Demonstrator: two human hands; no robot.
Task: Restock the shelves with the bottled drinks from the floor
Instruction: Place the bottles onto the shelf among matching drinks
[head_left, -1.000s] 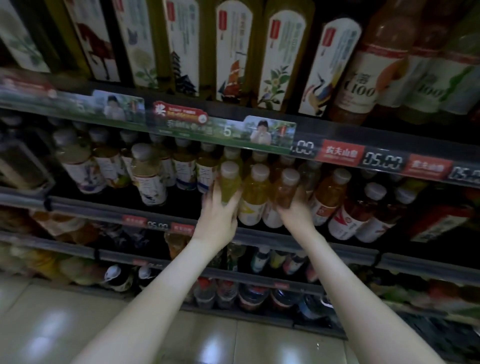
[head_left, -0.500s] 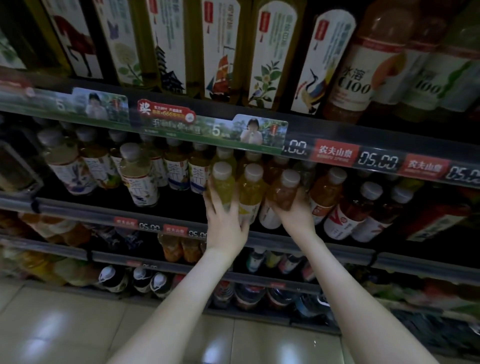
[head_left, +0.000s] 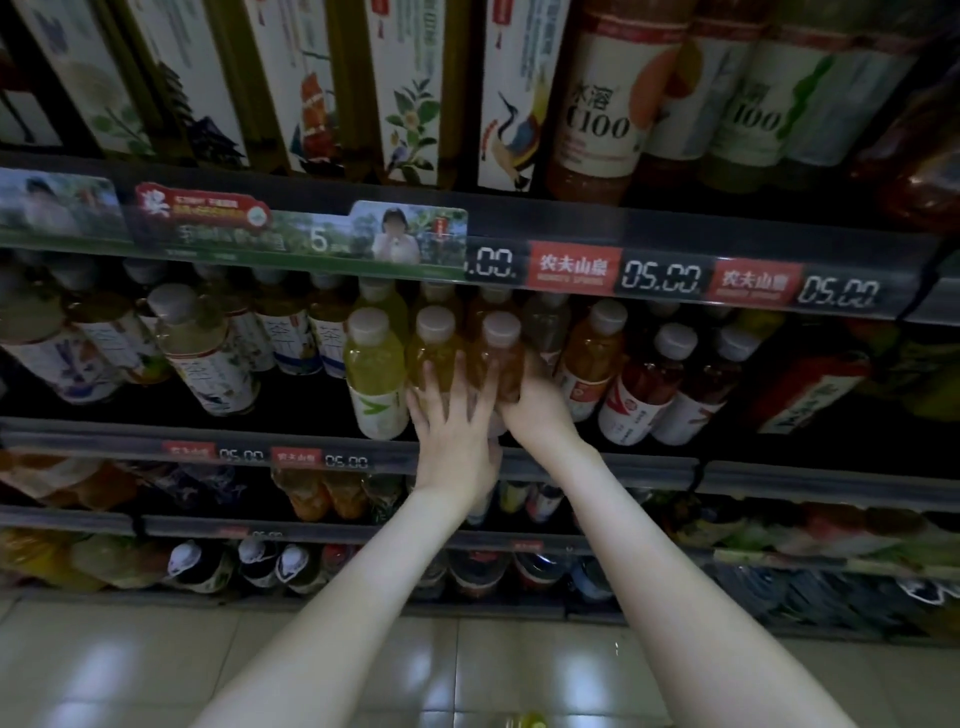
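On the middle shelf three white-capped drinks stand side by side: a pale green bottle, a yellow bottle and an amber bottle. My left hand lies with straight, spread fingers against the front of the yellow bottle. My right hand wraps around the lower right side of the amber bottle, and its fingertips are hidden behind it. Both bottles stand upright at the shelf's front edge.
Orange and red drinks crowd the shelf to the right, and tea bottles stand to the left. Tall bottles fill the top shelf above the price rail. Lower shelves hold more drinks. A yellow-green bottle top shows on the tiled floor.
My left hand has slid right, off the pale green bottle and onto the yellow one. My right hand has stayed on the amber bottle. The view has drawn closer.
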